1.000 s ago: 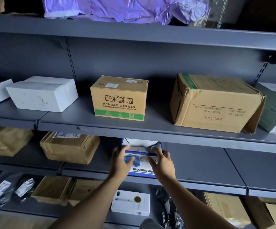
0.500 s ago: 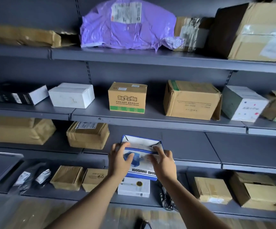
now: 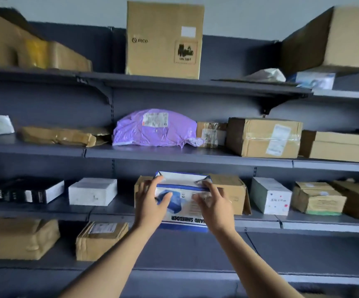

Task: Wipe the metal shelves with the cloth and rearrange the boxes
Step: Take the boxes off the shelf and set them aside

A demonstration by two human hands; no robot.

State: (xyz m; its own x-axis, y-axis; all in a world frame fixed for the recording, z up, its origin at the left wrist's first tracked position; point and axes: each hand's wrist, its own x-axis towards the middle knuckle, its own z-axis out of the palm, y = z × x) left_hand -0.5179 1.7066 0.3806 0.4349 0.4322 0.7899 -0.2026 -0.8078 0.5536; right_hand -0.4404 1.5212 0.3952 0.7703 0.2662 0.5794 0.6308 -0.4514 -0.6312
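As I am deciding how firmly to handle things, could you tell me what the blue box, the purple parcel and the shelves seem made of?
The blue box looks like printed cardboard, slightly glossy, with folded flaps on top. The purple parcel seems thin plastic film with a sheen, crumpled and wrinkled. The shelves are probably painted metal, matte dark grey: thin flat edges, slotted uprights, brackets.

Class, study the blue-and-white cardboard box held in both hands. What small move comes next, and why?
Probably lower the blue-and-white cardboard box onto the bare grey metal shelf below. The left hand and right hand hold it before a brown cardboard box, and that row looks crowded.
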